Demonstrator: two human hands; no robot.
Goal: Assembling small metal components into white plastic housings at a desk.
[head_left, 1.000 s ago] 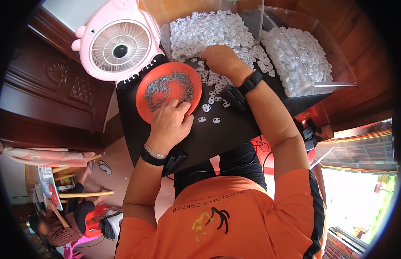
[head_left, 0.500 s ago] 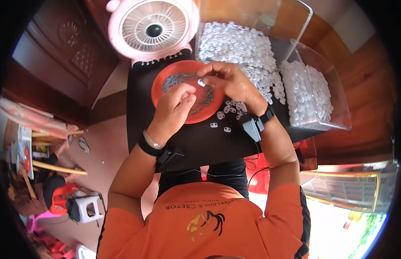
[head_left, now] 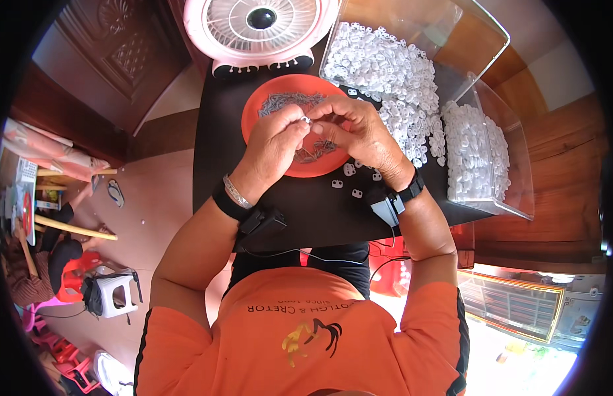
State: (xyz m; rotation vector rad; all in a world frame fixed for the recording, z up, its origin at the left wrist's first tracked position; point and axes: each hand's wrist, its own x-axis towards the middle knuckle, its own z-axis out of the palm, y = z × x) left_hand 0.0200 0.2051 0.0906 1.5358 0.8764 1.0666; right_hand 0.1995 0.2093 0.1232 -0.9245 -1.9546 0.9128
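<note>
Over an orange-red plate, my two hands meet fingertip to fingertip. A small white plastic piece with holes sits between them. My left hand is closed, thumb and forefinger pinched at the piece; whether it also has something thin in it is hidden. My right hand pinches the piece from the other side with its thumb and curved forefinger. Thin grey metal pins lie in loose heaps on the plate below my fingers.
Loose white pieces lie right of the plate on the dark table. Two clear bins, one tipped and spilling white pieces, another full of them, stand at right. A pink fan stands behind. Another person sits at far left.
My hands have come together at the white piece, which was in my right fingers with the left hand a little apart. The whole view has shifted slightly.
</note>
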